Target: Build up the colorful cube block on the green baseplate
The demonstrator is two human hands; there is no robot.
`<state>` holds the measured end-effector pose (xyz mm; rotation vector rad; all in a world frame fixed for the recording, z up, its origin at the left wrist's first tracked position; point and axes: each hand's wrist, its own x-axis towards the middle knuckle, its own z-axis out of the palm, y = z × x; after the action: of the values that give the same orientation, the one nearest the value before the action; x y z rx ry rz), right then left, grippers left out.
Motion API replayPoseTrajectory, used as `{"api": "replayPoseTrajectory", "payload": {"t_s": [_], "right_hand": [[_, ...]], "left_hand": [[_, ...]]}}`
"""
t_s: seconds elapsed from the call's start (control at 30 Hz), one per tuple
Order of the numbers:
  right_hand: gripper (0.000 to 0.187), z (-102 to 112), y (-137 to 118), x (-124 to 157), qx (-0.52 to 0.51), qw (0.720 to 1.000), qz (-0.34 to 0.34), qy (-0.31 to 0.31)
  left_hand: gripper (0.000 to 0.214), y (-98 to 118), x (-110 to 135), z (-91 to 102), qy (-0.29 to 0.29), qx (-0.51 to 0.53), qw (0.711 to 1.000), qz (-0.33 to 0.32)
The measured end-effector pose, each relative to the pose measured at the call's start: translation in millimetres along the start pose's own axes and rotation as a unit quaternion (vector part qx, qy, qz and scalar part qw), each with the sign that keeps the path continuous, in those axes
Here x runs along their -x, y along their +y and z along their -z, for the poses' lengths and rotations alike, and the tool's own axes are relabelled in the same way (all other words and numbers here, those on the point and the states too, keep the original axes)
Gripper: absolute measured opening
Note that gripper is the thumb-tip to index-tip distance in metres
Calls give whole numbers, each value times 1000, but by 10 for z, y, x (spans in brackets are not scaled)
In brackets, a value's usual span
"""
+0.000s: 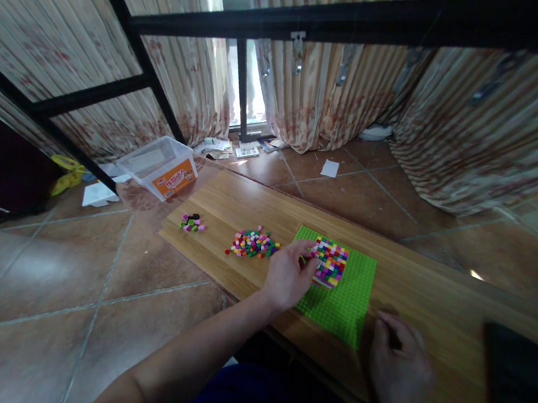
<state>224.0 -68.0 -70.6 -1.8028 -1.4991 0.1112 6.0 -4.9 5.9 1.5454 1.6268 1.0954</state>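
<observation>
My left hand is at the left edge of a block of small multicoloured toy bricks. Its thumb and index finger are pinched together; anything between them is too small to name. The block sits on the upper part of a green studded baseplate, its top a patchwork of mixed colours. To the right of the baseplate, my right hand rests low over the table with fingers curled in, and no object shows in it. A loose pile of colourful bricks lies left of my left hand.
A smaller pile of pink, green and black bricks is near the left end of the wooden table. Behind it stands a clear plastic box with an orange label. A dark flat object lies at the right.
</observation>
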Motion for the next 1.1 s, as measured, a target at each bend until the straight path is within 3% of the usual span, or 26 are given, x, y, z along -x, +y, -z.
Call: {"api": "replayPoseTrajectory", "payload": {"t_s": [0.3,0.87,1.1], "right_hand": [[40,-2,25,2,-1,1000,-6,-8],[40,0,42,6,11,1000,-4,-17],[38,-1,83,10,14,1000,-3,-21]], "left_hand": [[24,35,-42,-14,-5,105,993,58],[30,22,-68,-56,-11,85,994,65],[18,-239,-22,142,62,122,990,43]]}}
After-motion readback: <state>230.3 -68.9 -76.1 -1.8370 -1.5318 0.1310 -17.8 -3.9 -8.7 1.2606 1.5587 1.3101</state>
